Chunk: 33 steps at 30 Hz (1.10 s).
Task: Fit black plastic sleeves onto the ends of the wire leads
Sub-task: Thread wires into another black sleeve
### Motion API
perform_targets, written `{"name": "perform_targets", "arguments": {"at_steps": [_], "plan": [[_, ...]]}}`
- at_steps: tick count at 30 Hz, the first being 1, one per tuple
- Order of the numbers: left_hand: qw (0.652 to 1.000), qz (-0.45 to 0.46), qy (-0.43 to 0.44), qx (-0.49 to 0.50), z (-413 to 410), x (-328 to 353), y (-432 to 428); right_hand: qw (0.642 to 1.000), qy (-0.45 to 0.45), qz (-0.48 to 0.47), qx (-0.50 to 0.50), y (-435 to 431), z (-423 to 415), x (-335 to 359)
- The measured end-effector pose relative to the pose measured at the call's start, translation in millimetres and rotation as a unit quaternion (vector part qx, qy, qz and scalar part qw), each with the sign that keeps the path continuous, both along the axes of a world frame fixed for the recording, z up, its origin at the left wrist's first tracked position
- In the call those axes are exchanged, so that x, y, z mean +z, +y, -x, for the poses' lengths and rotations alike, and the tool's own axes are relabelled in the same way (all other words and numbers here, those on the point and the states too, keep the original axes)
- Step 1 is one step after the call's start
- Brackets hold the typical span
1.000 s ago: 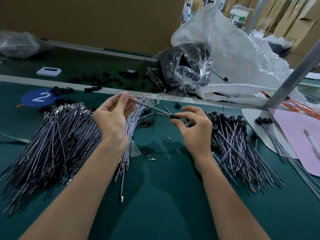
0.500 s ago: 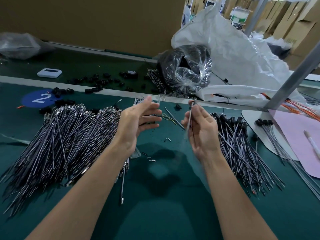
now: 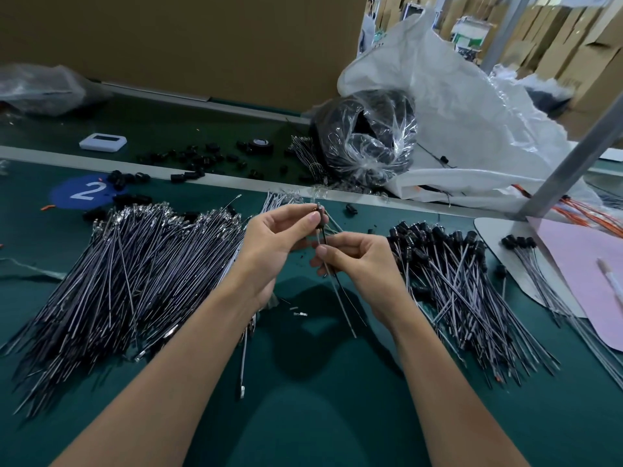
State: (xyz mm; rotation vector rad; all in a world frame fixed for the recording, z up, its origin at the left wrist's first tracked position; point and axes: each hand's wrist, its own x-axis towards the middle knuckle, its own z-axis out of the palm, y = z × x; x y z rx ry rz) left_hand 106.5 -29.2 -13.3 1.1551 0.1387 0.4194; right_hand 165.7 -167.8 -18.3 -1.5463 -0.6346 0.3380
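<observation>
Over the green table's middle, my right hand [image 3: 357, 261] pinches a thin wire lead [image 3: 340, 298] that stands nearly upright, its lower end hanging toward the mat. My left hand [image 3: 276, 237] pinches a small black plastic sleeve [image 3: 322, 219] at the lead's top end, just above my right fingers. A big heap of bare wire leads [image 3: 124, 264] lies to the left of my hands. To the right lies a pile of leads with black sleeves on their ends [image 3: 448, 264].
Loose black sleeves [image 3: 199, 160] are scattered along the far rail. A clear bag of black parts [image 3: 367, 136] and a white sack [image 3: 472, 106] sit at the back. A pink sheet [image 3: 586, 264] and a metal post [image 3: 573, 156] stand at right. Small metal terminals [image 3: 298, 313] lie under my hands.
My right hand turned the lead upright and dropped lower on it. My left hand, open half a second ago, closed in and now pinches the sleeve at the lead's top.
</observation>
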Motion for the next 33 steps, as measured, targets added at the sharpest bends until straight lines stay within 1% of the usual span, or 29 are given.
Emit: {"name": "perform_targets", "arguments": {"at_steps": [2, 9, 19, 24, 29, 33], "plan": [[0.999, -0.029, 0.004, 0.016, -0.4, -1.3, -2.0, 1.000, -0.005, 0.004, 0.002, 0.3, 0.5, 0.1], [0.996, -0.086, -0.012, 0.020, 0.9, -2.0, -9.0, 0.998, 0.003, -0.047, -0.036, 2.3, 0.4, 0.1], [0.997, -0.028, -0.009, 0.066, 3.1, 4.8, -7.8, 0.999, -0.001, -0.039, -0.030, 4.6, 3.5, -1.2], [0.997, -0.034, -0.009, 0.069, 2.6, 4.7, -6.0, 0.999, -0.030, -0.018, -0.039, 3.9, 3.2, -1.5], [0.998, 0.000, -0.016, 0.062, 5.2, 7.9, -5.1, 0.997, -0.059, -0.024, -0.046, 4.3, 4.2, -1.6], [0.998, 0.021, -0.028, 0.047, 5.5, 8.7, -3.2, 0.997, -0.063, -0.038, -0.038, 4.3, 4.8, -1.0]]}}
